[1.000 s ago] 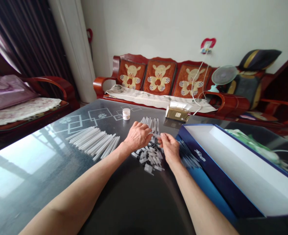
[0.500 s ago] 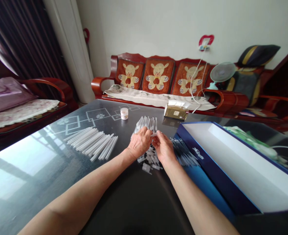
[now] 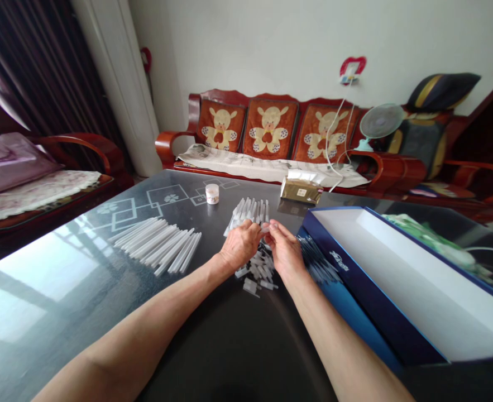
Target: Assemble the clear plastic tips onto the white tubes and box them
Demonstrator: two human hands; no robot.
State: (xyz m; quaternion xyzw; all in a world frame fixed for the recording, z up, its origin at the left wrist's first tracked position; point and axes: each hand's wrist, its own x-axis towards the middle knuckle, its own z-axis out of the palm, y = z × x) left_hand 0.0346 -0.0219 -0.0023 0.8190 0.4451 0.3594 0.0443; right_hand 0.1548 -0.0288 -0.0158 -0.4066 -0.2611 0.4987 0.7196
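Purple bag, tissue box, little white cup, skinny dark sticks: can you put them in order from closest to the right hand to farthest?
From the right hand in the head view:
1. Skinny dark sticks, just to its right.
2. Tissue box, farther back on the table.
3. Little white cup, back and left.
4. Purple bag, far left.

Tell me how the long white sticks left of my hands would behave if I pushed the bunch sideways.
The long white sticks look stiff, since they lie straight with no visible sag. Being so slender, each is probably light. They lie loose, side by side, on a glossy tabletop, so I'd expect them to slide or perhaps roll apart rather than move as one.
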